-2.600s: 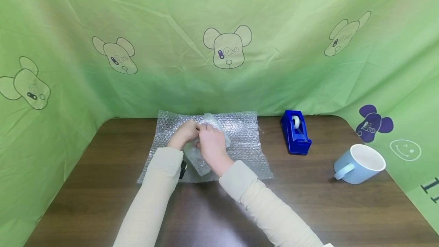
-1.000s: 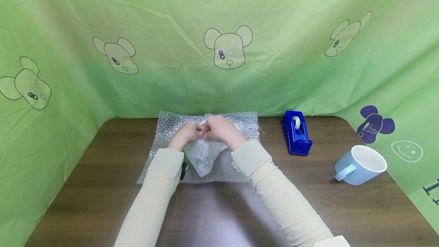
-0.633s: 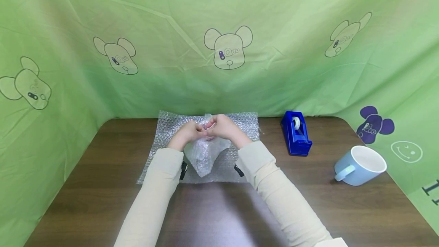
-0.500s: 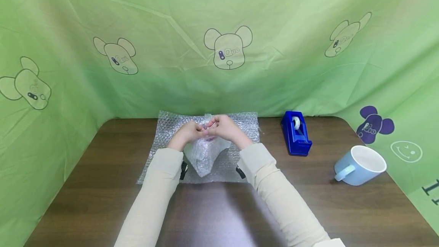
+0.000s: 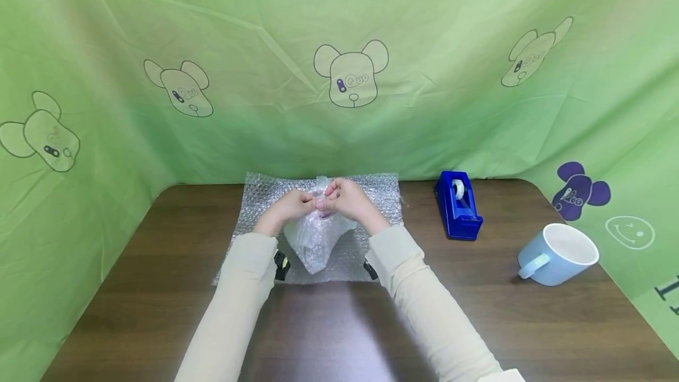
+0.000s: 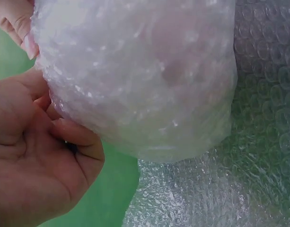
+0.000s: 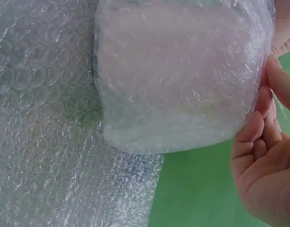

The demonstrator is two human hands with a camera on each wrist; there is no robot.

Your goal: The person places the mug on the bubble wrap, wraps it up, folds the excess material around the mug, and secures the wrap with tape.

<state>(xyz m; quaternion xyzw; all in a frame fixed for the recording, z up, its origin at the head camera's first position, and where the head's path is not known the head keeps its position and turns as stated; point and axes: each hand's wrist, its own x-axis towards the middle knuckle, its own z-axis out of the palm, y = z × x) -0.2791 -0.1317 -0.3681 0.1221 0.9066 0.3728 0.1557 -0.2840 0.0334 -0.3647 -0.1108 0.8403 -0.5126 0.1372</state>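
A bundle of clear bubble wrap (image 5: 315,243) is held up in the middle, over a flat bubble wrap sheet (image 5: 383,208). Something pinkish shows through its layers in the right wrist view; its kind is hidden. My left hand (image 5: 290,206) pinches the bundle's upper edge from the left, several fingers curled in the left wrist view. From the right, my right hand (image 5: 347,200) pinches the same edge, thumb close to the left hand's fingertips. Both hands flank the wrapped bundle (image 7: 178,80) at its far side. Whether a strip of tape lies between the fingertips, I cannot tell.
A blue tape dispenser (image 5: 458,206) with a white roll stands right of the sheet. Farther right, a light blue mug (image 5: 546,261) sits tilted-looking near the table's (image 5: 159,287) right edge. A green printed cloth (image 5: 254,122) hangs behind and at both sides.
My right hand has gone from lying over the bundle to its upper edge, turning so the thumb and fingertips show. My left hand stays almost in place. The dispenser and mug have not moved.
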